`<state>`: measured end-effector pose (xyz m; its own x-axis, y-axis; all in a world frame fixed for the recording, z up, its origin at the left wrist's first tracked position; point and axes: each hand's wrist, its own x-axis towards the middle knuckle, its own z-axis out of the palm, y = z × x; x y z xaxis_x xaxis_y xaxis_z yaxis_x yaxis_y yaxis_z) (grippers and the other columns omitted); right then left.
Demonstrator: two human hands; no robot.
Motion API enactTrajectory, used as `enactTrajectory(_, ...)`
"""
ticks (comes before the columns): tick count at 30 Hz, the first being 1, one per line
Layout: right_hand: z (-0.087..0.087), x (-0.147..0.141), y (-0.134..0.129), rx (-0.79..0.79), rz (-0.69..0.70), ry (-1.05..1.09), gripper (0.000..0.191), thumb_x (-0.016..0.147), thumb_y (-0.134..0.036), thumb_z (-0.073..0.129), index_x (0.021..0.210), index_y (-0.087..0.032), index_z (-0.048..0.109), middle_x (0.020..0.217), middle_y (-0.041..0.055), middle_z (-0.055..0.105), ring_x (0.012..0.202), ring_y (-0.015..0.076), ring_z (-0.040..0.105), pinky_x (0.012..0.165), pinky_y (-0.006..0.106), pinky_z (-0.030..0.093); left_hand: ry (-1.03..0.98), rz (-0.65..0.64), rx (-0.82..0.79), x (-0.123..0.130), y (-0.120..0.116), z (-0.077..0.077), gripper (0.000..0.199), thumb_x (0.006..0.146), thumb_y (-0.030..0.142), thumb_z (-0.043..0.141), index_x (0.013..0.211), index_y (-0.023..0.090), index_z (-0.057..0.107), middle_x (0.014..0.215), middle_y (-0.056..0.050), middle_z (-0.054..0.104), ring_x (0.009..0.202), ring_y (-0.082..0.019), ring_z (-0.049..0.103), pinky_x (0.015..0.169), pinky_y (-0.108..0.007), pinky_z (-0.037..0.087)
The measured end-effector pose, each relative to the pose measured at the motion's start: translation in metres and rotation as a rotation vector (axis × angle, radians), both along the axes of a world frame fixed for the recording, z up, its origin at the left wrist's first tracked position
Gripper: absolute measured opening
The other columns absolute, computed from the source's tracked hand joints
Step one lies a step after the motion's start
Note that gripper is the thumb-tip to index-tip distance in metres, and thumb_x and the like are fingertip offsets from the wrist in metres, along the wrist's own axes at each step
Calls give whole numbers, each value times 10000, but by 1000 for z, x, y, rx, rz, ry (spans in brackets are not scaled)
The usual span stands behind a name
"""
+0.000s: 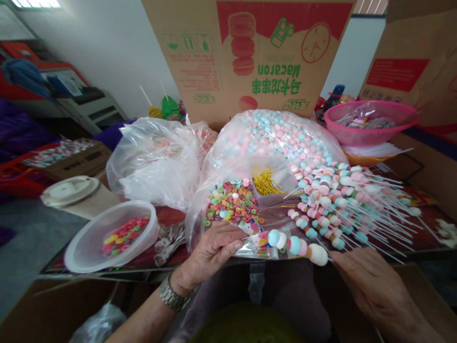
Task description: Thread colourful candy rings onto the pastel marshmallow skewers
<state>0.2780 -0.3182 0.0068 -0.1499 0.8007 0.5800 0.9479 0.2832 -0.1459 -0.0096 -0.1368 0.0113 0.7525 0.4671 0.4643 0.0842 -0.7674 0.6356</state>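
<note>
My right hand (pixel 371 281) pinches the stick end of a marshmallow skewer (pixel 294 245), strung with blue, white and pink pieces and a large white one nearest the hand. The skewer's far end meets a clear printed wrapper (pixel 253 238); how far it sits inside, I cannot tell. My left hand (pixel 217 252), with a metal watch on its wrist, is closed on that wrapper. Under the wrapper lie more flat clear wrappers (pixel 257 251) at the table edge. To the right is a pile of finished marshmallow skewers (pixel 332 200) with white sticks pointing right.
Behind my hands, a large clear bag (pixel 228 157) holds pastel marshmallows, with ring candies (pixel 232 202) and gold twist ties (pixel 266 182) in front. At left stand a plastic bowl (pixel 82 250) and a lidded cup (pixel 71 190). A pink basket (pixel 371 136) and a carton (pixel 200 57) stand behind.
</note>
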Motion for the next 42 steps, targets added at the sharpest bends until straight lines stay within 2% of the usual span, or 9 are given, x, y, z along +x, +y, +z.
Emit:
enactTrajectory(3,12,6,-2,43,-2,-32,191,906,-153,446,1012,-179,603,744,49,660,666,177,602,618,313,441,45,-71,-57,1,0,4,234,918,258,470,1001,201,681,924,-50,717,865,-166,635,850,-323,449)
enactTrajectory(6,21,6,-2,95,-11,-55,175,918,-183,446,1013,-178,593,743,58,658,679,184,603,617,312,442,54,-74,-139,2,0,5,260,922,295,462,1004,196,688,928,-57,717,865,-170,636,856,-323,449)
enactTrajectory(13,1,1,-7,47,-6,-55,317,871,-89,481,1179,-153,520,781,75,652,697,206,587,654,365,423,55,-21,-300,3,-2,0,296,918,331,464,963,156,699,941,-77,709,893,-189,623,817,-303,469)
enactTrajectory(16,-1,5,-12,26,2,-112,344,868,-101,462,1203,-148,519,777,75,647,684,209,574,643,375,410,43,4,-358,3,-2,1,302,914,338,470,913,142,701,910,-76,707,854,-177,627,796,-291,475)
enactTrajectory(21,9,11,-12,9,85,-216,279,872,-125,447,1109,-159,590,723,46,643,631,174,571,623,344,409,75,-40,-319,9,0,5,320,921,356,450,921,156,700,887,-76,710,830,-176,623,796,-313,472)
enactTrajectory(27,20,5,-7,-51,39,-106,278,924,-160,347,945,-201,622,670,26,643,563,149,567,540,288,425,121,-202,-241,16,6,14,277,917,331,473,915,160,692,869,-79,705,821,-163,625,826,-309,447)
enactTrajectory(30,24,7,-5,-79,52,-80,258,918,-161,366,955,-207,618,665,17,653,547,142,583,509,263,443,120,-241,-319,17,8,17,331,913,368,468,844,136,693,805,-80,684,765,-152,612,766,-275,459)
enactTrajectory(37,28,6,-2,-38,85,-2,230,935,-202,385,899,-224,611,628,9,656,518,137,608,469,228,470,186,-317,-664,13,8,16,487,859,547,462,699,133,663,702,-56,634,678,-147,565,669,-258,470)
enactTrajectory(42,37,1,0,-56,104,-30,273,949,-228,362,841,-225,613,646,20,686,508,138,625,447,226,486,240,-279,-599,14,9,15,436,877,493,469,766,123,671,726,-55,638,702,-148,563,693,-255,469)
